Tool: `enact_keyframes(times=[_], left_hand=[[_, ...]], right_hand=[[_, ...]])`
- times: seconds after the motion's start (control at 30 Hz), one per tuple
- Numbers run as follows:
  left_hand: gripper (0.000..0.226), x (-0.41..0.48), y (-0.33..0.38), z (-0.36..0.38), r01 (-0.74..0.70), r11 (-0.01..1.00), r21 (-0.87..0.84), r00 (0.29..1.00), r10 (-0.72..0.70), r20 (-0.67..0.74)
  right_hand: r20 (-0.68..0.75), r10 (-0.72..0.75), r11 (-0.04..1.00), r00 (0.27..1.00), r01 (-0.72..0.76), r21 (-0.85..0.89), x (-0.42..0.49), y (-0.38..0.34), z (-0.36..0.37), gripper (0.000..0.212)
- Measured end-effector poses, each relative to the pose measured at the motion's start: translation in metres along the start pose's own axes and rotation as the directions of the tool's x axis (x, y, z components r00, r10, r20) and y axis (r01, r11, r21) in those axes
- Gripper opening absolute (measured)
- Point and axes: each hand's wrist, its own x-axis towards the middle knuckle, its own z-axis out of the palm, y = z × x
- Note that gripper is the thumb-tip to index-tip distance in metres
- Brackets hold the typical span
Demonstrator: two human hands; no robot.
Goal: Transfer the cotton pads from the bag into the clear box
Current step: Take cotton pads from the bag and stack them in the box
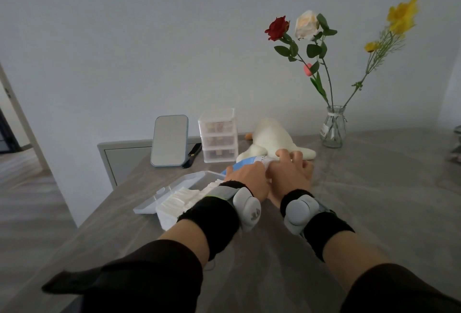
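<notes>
The blue and white bag (249,161) of cotton pads lies on the table beyond my hands. My left hand (247,179) grips its near end. Beside it, my right hand (290,171) lies on top of the bag with its fingers curled over it. The clear box (164,218) stands open to the left of my left wrist. Its lid (174,188) is swung back. White cotton pads (182,196) fill the box in rows. Much of the bag is hidden under my hands.
A small standing mirror (169,140), a clear three-drawer organizer (219,135) and a white plush duck (272,141) stand behind the bag. A glass vase (333,127) with artificial flowers is at the back right. The table's left edge (99,209) runs close to the box.
</notes>
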Motion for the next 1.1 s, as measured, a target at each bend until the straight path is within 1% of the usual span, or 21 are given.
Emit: enact_keyframes(times=[0.07, 0.13, 0.23, 0.3, 0.43, 0.5, 0.57, 0.6, 0.7, 0.73, 0.83, 0.9, 0.97, 1.03, 1.1], left_hand=[[0.005, -0.001, -0.001, 0.0, -0.018, 1.0, 0.004, 1.0, 0.018, 0.011], [0.003, 0.0, -0.002, 0.001, -0.019, 1.0, 0.001, 0.999, 0.019, 0.026], [0.01, 0.001, -0.005, 0.003, 0.02, 1.0, -0.003, 0.999, -0.019, 0.032], [0.007, 0.002, -0.006, 0.003, 0.023, 1.0, -0.002, 1.0, -0.023, 0.019], [0.014, 0.001, -0.011, 0.002, 0.019, 1.0, 0.017, 1.0, -0.02, 0.004], [0.014, 0.003, -0.015, 0.004, 0.034, 0.999, 0.01, 0.999, -0.034, 0.0], [0.015, 0.004, -0.017, 0.005, 0.046, 0.999, 0.001, 0.999, -0.046, 0.001], [0.015, 0.004, -0.018, 0.005, 0.05, 0.999, -0.007, 0.999, -0.05, 0.0], [0.02, 0.002, -0.021, 0.006, 0.072, 0.995, -0.067, 0.997, -0.072, 0.005], [0.025, 0.003, -0.023, 0.007, 0.083, 0.993, -0.089, 0.997, -0.083, 0.007], [0.037, 0.002, -0.025, 0.008, 0.112, 0.981, -0.156, 0.994, -0.112, 0.007], [0.041, 0.002, -0.027, 0.007, 0.123, 0.964, -0.236, 0.992, -0.127, -0.001], [0.046, 0.003, -0.029, 0.007, 0.128, 0.937, -0.324, 0.99, -0.138, -0.008], [0.049, 0.002, -0.03, 0.006, 0.133, 0.916, -0.379, 0.989, -0.145, -0.001], [0.053, 0.001, -0.032, 0.006, 0.124, 0.907, -0.403, 0.991, -0.132, 0.006]], right_hand=[[0.0, -0.003, 1.0, 1.0, 0.003, -0.007, 0.0, 0.0, 0.001, 0.025], [0.001, -0.011, 1.0, 1.0, 0.011, -0.014, 0.001, 0.001, 0.002, 0.023], [-0.006, -0.033, 0.999, 0.999, 0.033, -0.024, -0.001, 0.003, 0.003, 0.018], [-0.017, -0.045, 0.999, 0.999, 0.045, 0.001, -0.002, 0.004, 0.004, 0.016], [-0.104, -0.064, 0.996, 0.993, 0.069, 0.047, -0.005, 0.008, 0.004, 0.01], [-0.155, -0.084, 0.993, 0.984, 0.096, 0.07, -0.006, 0.01, 0.006, 0.02], [-0.216, -0.095, 0.984, 0.972, 0.124, 0.128, -0.007, 0.013, 0.007, 0.03], [-0.242, -0.102, 0.977, 0.965, 0.143, 0.158, -0.007, 0.014, 0.008, 0.029], [-0.261, -0.091, 0.936, 0.961, 0.172, 0.308, -0.008, 0.017, 0.005, 0.011], [-0.259, -0.072, 0.916, 0.963, 0.167, 0.364, -0.009, 0.017, 0.002, 0.012], [-0.258, -0.034, 0.829, 0.966, 0.171, 0.533, -0.006, 0.021, -0.004, 0.013], [-0.25, -0.039, 0.746, 0.967, 0.195, 0.637, -0.002, 0.023, -0.008, 0.011], [-0.229, -0.001, 0.621, 0.974, 0.18, 0.763, 0.001, 0.024, -0.016, 0.015], [-0.129, 0.077, 0.464, 0.989, 0.078, 0.882, 0.003, 0.021, -0.027, 0.014], [-0.057, 0.14, 0.341, 0.988, 0.006, 0.94, 0.005, 0.019, -0.035, 0.01]])
